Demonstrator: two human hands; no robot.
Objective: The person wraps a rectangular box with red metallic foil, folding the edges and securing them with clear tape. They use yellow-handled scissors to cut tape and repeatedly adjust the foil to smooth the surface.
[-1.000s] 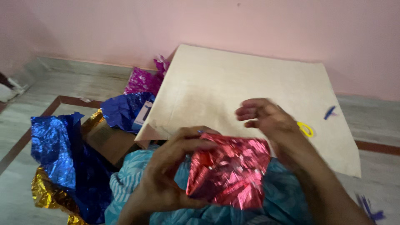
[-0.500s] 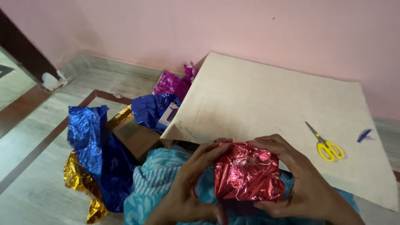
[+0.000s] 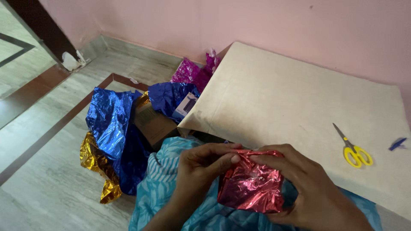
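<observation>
Together, both hands (image 3: 252,179) pinch a red foil-wrapped package (image 3: 251,186) beside the beige board (image 3: 291,102).

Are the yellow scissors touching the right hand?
Apart. The head view shows the yellow scissors lying on the board, bare board between them and the right hand.

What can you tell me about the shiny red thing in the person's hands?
The red foil packet looks like crinkly metallic wrapping paper, glossy red with pinkish glints, folded into a roughly square, puffy bundle full of creases. What is inside cannot be seen. It sits low in the picture, over turquoise patterned cloth. Both hands hold it: the left hand pinches its top left edge, and the right hand covers its top and right side.
</observation>
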